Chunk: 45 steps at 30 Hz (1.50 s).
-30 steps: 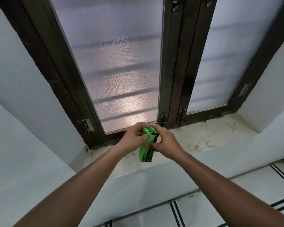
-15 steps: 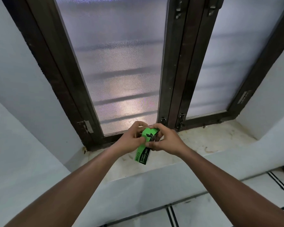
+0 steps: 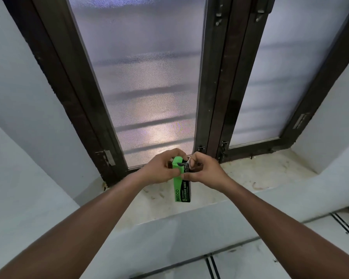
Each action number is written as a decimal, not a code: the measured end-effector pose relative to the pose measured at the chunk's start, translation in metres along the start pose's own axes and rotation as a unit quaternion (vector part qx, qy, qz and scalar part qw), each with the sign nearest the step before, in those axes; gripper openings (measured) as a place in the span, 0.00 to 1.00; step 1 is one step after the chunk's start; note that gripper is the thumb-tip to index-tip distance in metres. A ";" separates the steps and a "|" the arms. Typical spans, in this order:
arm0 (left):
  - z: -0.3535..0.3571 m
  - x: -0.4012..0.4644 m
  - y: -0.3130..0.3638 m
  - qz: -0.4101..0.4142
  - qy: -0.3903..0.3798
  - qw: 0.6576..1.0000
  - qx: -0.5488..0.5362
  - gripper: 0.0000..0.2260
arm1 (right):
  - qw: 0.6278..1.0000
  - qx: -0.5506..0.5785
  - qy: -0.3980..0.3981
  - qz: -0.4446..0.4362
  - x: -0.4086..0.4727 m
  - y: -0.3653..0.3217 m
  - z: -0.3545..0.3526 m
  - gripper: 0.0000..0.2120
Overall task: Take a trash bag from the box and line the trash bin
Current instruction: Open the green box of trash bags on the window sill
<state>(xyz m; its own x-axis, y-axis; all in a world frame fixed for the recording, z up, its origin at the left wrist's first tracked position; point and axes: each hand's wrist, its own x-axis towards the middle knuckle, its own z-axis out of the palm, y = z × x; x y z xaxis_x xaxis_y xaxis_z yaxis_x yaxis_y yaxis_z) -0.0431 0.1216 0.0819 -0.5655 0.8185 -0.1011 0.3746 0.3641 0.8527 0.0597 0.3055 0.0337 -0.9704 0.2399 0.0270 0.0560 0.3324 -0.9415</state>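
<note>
**Both hands on the garbage-bag box above the sill**

Your fingers covered the top of the narrow green and black cardboard box (image 3: 182,182), so whether its flap was open could not be told, and no bag could be made out. A small white scrap showed at its upper right corner, too small to identify. The bin was out of view. The box hung upright just above the stained pale stone window sill (image 3: 250,178), in front of the dark wooden frame. Its green side read "BECO", its black face "GARBAGE BAGS". Your left hand (image 3: 161,168) gripped its upper left side; your right hand (image 3: 205,168) pinched its upper right corner.
</note>
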 end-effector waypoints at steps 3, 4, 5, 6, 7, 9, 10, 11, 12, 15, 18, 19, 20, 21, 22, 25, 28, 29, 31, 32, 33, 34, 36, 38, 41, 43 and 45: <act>-0.010 0.002 0.006 0.010 0.000 0.998 0.067 0.15 | 1.000 0.019 0.017 -0.001 0.000 0.000 0.003 0.21; -0.013 0.002 0.005 0.012 0.006 0.997 0.075 0.16 | 0.999 0.023 0.024 0.001 0.001 0.000 0.003 0.21; -0.015 0.003 0.004 0.010 0.013 0.998 0.064 0.16 | 0.999 0.027 0.031 0.003 0.001 0.000 0.003 0.21; -0.016 0.003 0.002 0.005 0.019 0.999 0.035 0.17 | 0.999 0.034 0.040 0.007 0.000 0.000 0.003 0.21; -0.015 0.002 -0.001 -0.003 0.025 1.000 -0.002 0.17 | 0.998 0.047 0.051 0.013 0.000 0.000 0.004 0.22; -0.007 0.000 -0.009 -0.022 0.037 0.996 -0.073 0.20 | 0.994 0.077 0.071 0.025 -0.001 0.001 0.005 0.22; -0.001 -0.001 -0.012 -0.029 0.037 0.993 -0.105 0.23 | 0.992 0.088 0.082 0.029 -0.002 0.001 0.007 0.22; 0.005 -0.003 -0.015 -0.030 0.032 0.991 -0.127 0.27 | 0.990 0.099 0.096 0.033 -0.002 0.001 0.009 0.22; 0.011 -0.005 -0.018 -0.030 0.025 0.990 -0.132 0.32 | 0.987 0.116 0.107 0.040 -0.002 0.001 0.011 0.21; 0.029 -0.007 -0.020 -0.027 0.043 0.997 -0.055 0.42 | 0.972 0.195 0.111 0.076 -0.001 -0.002 0.020 0.16; 0.044 -0.003 -0.018 -0.051 0.121 0.991 -0.028 0.39 | 0.946 0.270 0.111 0.141 -0.001 -0.006 0.031 0.16; 0.047 -0.002 -0.019 -0.053 0.144 0.988 -0.033 0.35 | 0.933 0.306 0.110 0.152 -0.002 -0.006 0.033 0.16; 0.049 0.000 -0.019 -0.050 0.162 0.985 -0.035 0.32 | 0.919 0.346 0.108 0.158 -0.002 -0.007 0.034 0.15; 0.050 0.001 -0.019 -0.045 0.174 0.983 -0.036 0.30 | 0.903 0.383 0.107 0.166 -0.002 -0.007 0.034 0.14; 0.051 0.001 -0.019 -0.040 0.183 0.982 -0.038 0.28 | 0.887 0.413 0.109 0.178 -0.003 -0.008 0.033 0.14; 0.051 0.001 -0.019 -0.025 0.194 0.980 -0.049 0.25 | 0.846 0.474 0.111 0.216 -0.004 -0.010 0.027 0.10; 0.041 0.001 -0.012 -0.006 0.179 0.981 0.071 0.24 | 0.838 0.471 0.121 0.247 -0.005 -0.008 0.017 0.09; 0.035 0.002 -0.006 -0.001 0.171 0.968 0.181 0.24 | 0.850 0.439 0.129 0.262 -0.005 -0.007 0.015 0.10; 0.024 0.006 0.009 0.021 0.142 0.892 0.429 0.27 | 0.884 0.340 0.155 0.279 -0.004 -0.007 0.011 0.08; 0.019 0.008 0.019 0.041 0.123 0.847 0.515 0.27 | 0.895 0.309 0.166 0.277 -0.003 -0.008 0.010 0.08; 0.015 0.010 0.030 0.063 0.103 0.810 0.573 0.25 | 0.895 0.312 0.169 0.270 -0.002 -0.010 0.011 0.08; 0.013 0.011 0.042 0.087 0.085 0.779 0.616 0.23 | 0.882 0.350 0.169 0.266 -0.002 -0.012 0.012 0.09; 0.012 0.014 0.061 0.129 0.054 0.716 0.684 0.19 | 0.830 0.458 0.164 0.272 -0.002 -0.016 0.018 0.08; 0.015 0.017 0.078 0.157 0.023 0.653 0.740 0.17 | 0.787 0.525 0.166 0.279 -0.002 -0.017 0.021 0.10; 0.022 0.020 0.098 0.176 -0.011 0.583 0.793 0.13 | 0.757 0.574 0.156 0.272 -0.003 -0.015 0.025 0.16; 0.026 0.021 0.105 0.177 -0.026 0.565 0.806 0.12 | 0.744 0.600 0.145 0.256 -0.004 -0.015 0.025 0.17; 0.028 0.022 0.110 0.174 -0.036 0.553 0.814 0.13 | 0.742 0.609 0.136 0.245 -0.005 -0.016 0.023 0.16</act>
<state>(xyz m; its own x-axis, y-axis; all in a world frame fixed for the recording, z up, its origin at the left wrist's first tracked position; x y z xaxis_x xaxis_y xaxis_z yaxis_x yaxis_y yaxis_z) 0.0070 0.1920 0.1594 -0.2424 0.9592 -0.1456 0.6503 0.0493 -0.7581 0.0580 0.2783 0.0409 -0.8106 0.2900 -0.5087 -0.0285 -0.8872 -0.4604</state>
